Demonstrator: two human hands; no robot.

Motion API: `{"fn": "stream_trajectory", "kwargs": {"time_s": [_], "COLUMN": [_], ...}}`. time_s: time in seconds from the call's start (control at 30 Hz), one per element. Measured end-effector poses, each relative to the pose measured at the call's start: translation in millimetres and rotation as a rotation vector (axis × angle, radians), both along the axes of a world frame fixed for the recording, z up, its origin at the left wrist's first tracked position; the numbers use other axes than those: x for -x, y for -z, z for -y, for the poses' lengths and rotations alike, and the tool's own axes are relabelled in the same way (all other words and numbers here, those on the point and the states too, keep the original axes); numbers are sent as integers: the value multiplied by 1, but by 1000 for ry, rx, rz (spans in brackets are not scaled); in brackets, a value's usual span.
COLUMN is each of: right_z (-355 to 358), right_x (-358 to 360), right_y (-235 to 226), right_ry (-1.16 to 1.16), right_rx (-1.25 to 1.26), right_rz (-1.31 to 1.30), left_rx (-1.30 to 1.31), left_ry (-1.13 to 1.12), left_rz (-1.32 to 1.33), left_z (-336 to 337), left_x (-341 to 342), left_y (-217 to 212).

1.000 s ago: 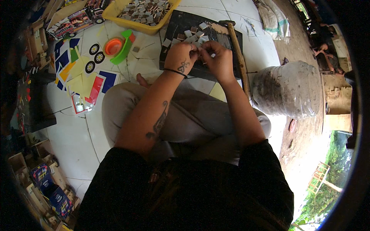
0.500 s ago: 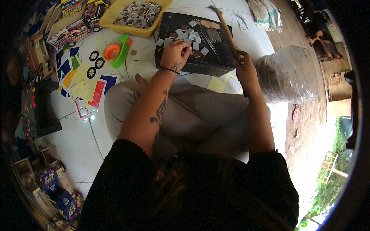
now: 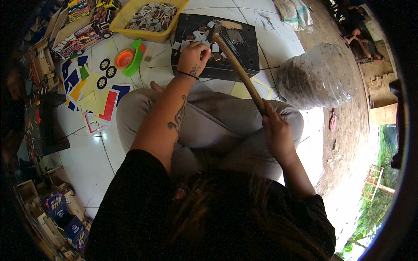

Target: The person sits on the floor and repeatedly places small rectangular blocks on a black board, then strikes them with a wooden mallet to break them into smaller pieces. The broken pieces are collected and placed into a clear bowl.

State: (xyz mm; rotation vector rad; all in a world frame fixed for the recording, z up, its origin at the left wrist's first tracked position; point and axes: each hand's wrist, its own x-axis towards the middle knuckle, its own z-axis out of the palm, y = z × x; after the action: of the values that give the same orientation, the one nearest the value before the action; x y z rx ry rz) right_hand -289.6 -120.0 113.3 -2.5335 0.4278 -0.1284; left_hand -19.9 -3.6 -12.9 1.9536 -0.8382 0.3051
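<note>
In my right hand [image 3: 276, 132], closed round the lower end, is a hammer [image 3: 238, 69] with a long wooden handle. Its head is above the black block [image 3: 185, 24], close to the fingertips of my left hand [image 3: 193, 56]. Those fingers are pinched together at the block's near side, and whatever they hold is hidden. Small flat square pieces [image 3: 201, 37], grey and brown, lie scattered around them on the block. Farther right on it is a bunch of thin dark nail-like pins [image 3: 235, 37], beside a tan patch [image 3: 230, 25].
A yellow basin [image 3: 146, 34] of similar squares stands at the back. To the left are an orange cup [image 3: 124, 58], a green piece [image 3: 136, 61], toy wheels [image 3: 106, 71], coloured sheets [image 3: 93, 98] and toy trucks [image 3: 78, 40]. A plastic-wrapped bundle [image 3: 313, 76] sits right.
The hammer has swung from the right of the block, its head now over the block near my left hand. My right hand has come down toward my knee. My left hand stays pinched.
</note>
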Motion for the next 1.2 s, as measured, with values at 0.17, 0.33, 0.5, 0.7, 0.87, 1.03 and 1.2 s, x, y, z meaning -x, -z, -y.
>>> {"fn": "stream_trajectory", "kwargs": {"time_s": [0.17,0.33,0.5,0.7,0.87,1.03,1.2], "right_z": [1,2,4,6,1,0,2], "right_x": [1,0,-2,1,4,2,0], "right_y": [-5,-6,-9,-10,-1,3,0], "right_ry": [-41,17,37,94,-20,-85,-109], "right_rx": [-60,-103,-138,-195,-13,76,14], "right_rz": [62,15,-36,-64,66,93,192], "left_rx": [3,32,30,-71,-78,-116,-101], "left_ry": [-6,5,21,-2,-56,-46,-60], "left_rz": [41,22,25,78,133,163,142], "left_z": [0,1,3,2,2,1,2], "left_x": [0,-1,-2,1,3,1,2], "left_y": [2,4,2,0,1,3,6]}}
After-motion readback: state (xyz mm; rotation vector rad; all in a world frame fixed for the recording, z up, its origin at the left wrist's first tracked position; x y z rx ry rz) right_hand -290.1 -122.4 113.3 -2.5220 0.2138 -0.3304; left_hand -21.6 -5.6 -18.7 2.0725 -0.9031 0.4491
